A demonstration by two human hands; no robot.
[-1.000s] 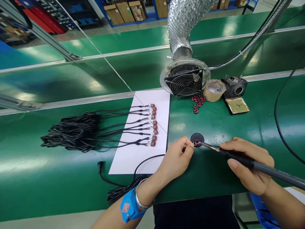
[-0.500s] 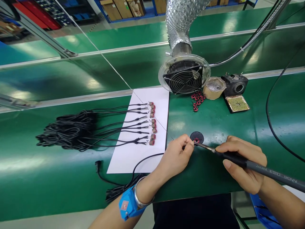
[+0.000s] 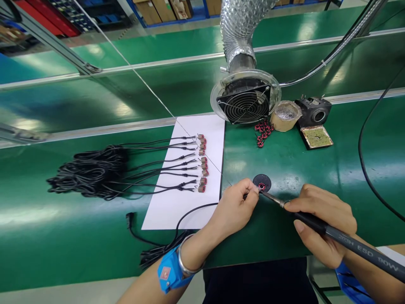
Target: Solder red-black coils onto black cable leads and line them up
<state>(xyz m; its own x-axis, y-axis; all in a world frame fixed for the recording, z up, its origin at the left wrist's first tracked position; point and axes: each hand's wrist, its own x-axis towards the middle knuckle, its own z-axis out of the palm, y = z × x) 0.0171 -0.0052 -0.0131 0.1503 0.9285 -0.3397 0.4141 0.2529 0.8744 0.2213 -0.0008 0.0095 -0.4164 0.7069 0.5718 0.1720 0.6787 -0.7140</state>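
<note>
My left hand (image 3: 237, 204) is closed in a pinch at a round black disc (image 3: 258, 179). A thin strand of solder wire (image 3: 152, 90) comes down from the upper left into it. A black cable (image 3: 196, 208) also runs up to this hand, its end hidden behind the fingers. On the disc sits a small red-and-black ring-shaped part (image 3: 262, 186). My right hand (image 3: 325, 219) grips a soldering iron (image 3: 348, 240) like a pen. Its metal tip meets the near edge of the ring part, close to my left fingertips.
White paper (image 3: 186, 215) carries a row of small red-ended cylinders (image 3: 202, 164) beside stripped cable ends. Bundled black cables (image 3: 91, 173) lie left. A fume-extractor fan (image 3: 247, 105) hangs ahead. Behind are red-black parts (image 3: 262, 133), a tape roll (image 3: 285, 118) and an iron stand (image 3: 313, 114) with sponge.
The soldering iron has tilted, its handle end swinging lower toward me as my right hand shifts slightly. Its tip stays by the ring part. My left hand has barely moved.
</note>
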